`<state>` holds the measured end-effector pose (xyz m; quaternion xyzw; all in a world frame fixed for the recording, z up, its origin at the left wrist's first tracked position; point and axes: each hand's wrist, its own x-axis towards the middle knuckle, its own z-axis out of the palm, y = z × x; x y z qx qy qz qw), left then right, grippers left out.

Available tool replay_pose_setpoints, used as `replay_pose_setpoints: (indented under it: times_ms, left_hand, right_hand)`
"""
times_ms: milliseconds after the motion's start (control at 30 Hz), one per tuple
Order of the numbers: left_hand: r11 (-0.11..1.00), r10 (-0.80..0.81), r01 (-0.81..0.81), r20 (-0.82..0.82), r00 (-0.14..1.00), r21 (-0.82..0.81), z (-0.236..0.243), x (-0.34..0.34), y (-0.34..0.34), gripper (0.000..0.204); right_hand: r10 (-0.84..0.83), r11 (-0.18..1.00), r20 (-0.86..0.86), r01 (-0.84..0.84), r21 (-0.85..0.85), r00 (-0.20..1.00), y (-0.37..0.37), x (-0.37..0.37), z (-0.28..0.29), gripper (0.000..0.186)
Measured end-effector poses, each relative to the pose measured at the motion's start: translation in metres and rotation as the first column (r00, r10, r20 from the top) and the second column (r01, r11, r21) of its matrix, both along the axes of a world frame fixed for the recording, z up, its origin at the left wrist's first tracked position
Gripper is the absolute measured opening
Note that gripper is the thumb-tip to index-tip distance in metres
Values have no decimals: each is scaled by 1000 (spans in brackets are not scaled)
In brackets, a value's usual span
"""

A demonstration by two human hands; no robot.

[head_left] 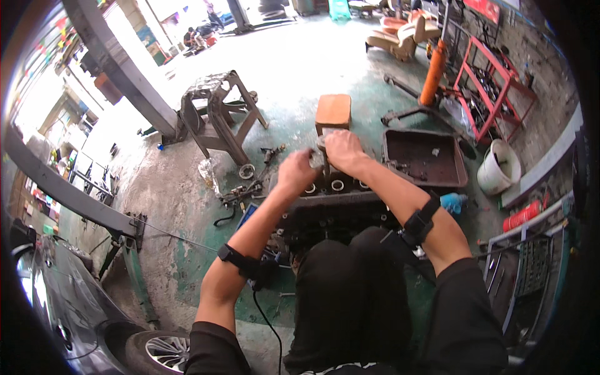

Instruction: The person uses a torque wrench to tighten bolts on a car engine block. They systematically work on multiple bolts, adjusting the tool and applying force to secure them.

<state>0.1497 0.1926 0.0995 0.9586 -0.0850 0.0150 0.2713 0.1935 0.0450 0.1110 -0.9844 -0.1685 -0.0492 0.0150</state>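
Note:
An engine part (325, 203) with a row of pale round openings lies on the floor before my knees. Above its far side, my right hand (344, 150) is closed in a fist; a greyish piece shows at its fingers, too small to name. My left hand (298, 171) hovers just to the left of it, fingers half curled and blurred, with a gap between thumb and fingers. Just beyond both hands stands a small stool with an orange-brown square top (333, 110).
A dark tray (425, 157) with small parts sits to the right, beside a white bucket (500, 166) and an orange jack (433, 74). A grey step stool (219, 112) and loose metal parts (247, 187) lie left. A car (69, 300) stands lower left.

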Motion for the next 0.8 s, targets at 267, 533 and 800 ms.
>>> replay_pose_setpoints:
  times_ms: [267, 533, 800]
  left_hand:
    - [831, -223, 185, -10, 975, -525, -15, 38, -9, 59]
    - [912, -121, 119, 20, 992, -393, -7, 46, -12, 44]
    - [943, -4, 54, 150, 989, -329, -15, 44, -24, 44]
  right_hand:
    - [-114, 992, 82, 109, 62, 990, -4, 10, -10, 23]
    - [21, 985, 97, -37, 171, 995, -18, 25, -29, 23]
    - [-76, 940, 16, 67, 335, 997, -19, 2, -15, 43]
